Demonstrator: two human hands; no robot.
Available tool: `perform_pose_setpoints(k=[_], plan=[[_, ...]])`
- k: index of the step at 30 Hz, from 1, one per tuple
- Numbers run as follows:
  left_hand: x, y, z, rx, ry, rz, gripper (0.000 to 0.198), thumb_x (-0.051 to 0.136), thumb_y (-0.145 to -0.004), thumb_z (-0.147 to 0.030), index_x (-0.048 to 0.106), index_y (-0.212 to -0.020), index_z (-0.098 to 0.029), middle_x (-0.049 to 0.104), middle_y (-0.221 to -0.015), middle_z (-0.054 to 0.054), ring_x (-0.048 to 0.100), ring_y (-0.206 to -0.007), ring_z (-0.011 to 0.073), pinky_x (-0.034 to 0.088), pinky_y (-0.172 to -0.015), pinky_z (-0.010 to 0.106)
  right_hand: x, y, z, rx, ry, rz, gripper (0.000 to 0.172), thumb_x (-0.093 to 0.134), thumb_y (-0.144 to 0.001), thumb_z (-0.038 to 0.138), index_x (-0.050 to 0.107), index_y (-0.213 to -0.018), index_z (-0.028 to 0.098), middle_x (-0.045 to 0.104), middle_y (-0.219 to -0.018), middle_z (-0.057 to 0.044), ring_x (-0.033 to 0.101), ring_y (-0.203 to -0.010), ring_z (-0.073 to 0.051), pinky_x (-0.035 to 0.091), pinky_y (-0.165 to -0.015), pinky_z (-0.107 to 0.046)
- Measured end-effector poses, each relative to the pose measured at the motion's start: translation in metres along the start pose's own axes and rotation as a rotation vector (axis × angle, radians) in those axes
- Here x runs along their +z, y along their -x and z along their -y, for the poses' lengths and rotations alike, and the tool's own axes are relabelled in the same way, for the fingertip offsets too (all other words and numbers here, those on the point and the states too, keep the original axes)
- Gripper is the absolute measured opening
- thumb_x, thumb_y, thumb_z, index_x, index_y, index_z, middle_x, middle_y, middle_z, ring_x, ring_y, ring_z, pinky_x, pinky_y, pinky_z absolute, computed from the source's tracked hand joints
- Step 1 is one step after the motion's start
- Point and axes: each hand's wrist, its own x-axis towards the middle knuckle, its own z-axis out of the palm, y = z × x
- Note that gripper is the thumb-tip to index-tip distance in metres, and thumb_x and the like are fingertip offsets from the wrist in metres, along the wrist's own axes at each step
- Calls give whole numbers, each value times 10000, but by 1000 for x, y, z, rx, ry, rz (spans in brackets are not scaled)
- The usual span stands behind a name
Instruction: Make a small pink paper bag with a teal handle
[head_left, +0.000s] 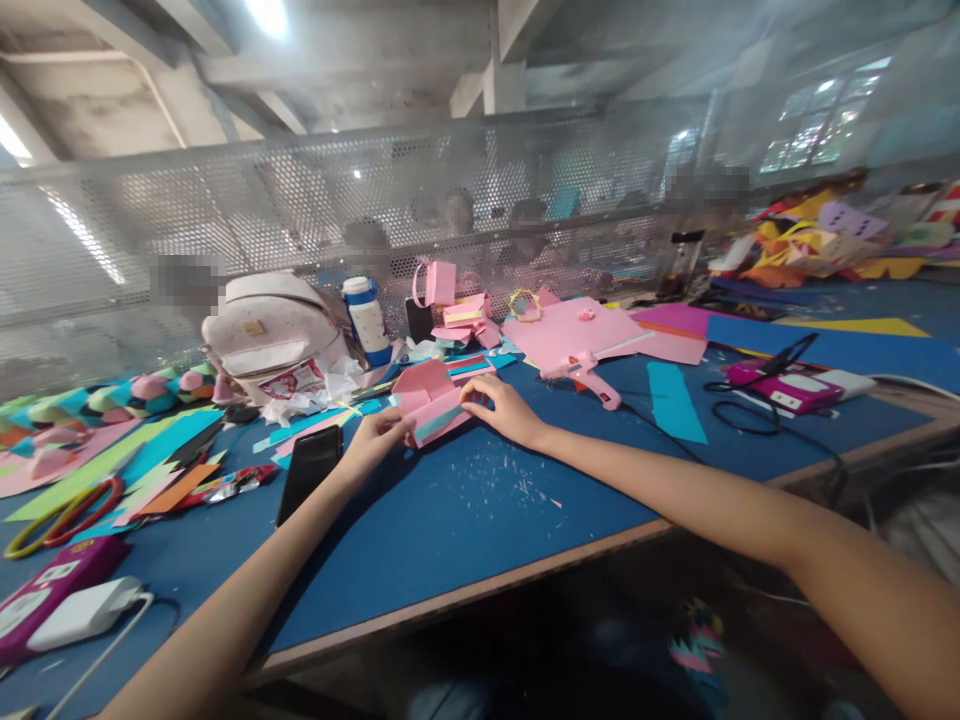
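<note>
Between my two hands is a small pink paper box [426,398] with a raised flap and a light blue strip along its front. My left hand [375,437] pinches its left edge, while the fingers of my right hand [501,408] are closed on its right end. The box is just over the blue table [480,540]; whether it touches the surface I cannot tell. A pink glue gun [589,380] lies to the right of my right hand. Beside my left forearm rests a black phone [309,470].
Behind the box stand a white backpack [262,320], a white and blue bottle [367,322] and folded pink paper pieces [465,315]. Purple power strips [784,388] with cords lie on both sides. Scissors [67,515] and coloured paper [161,450] are at left. A perforated metal screen [420,190] borders the back.
</note>
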Motion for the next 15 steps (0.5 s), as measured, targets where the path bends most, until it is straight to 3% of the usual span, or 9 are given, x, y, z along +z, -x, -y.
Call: perform_pose_setpoints(k=[15], plan=[[0, -1, 2, 14, 19, 9, 371, 653, -799, -507, 668, -707, -148, 615, -689, 26, 598, -665, 147, 504, -699, 286, 1, 0, -2, 17, 12, -50, 45, 601, -866, 149, 610, -844, 187, 620, -847, -19, 540, -769, -159, 423, -683, -266]])
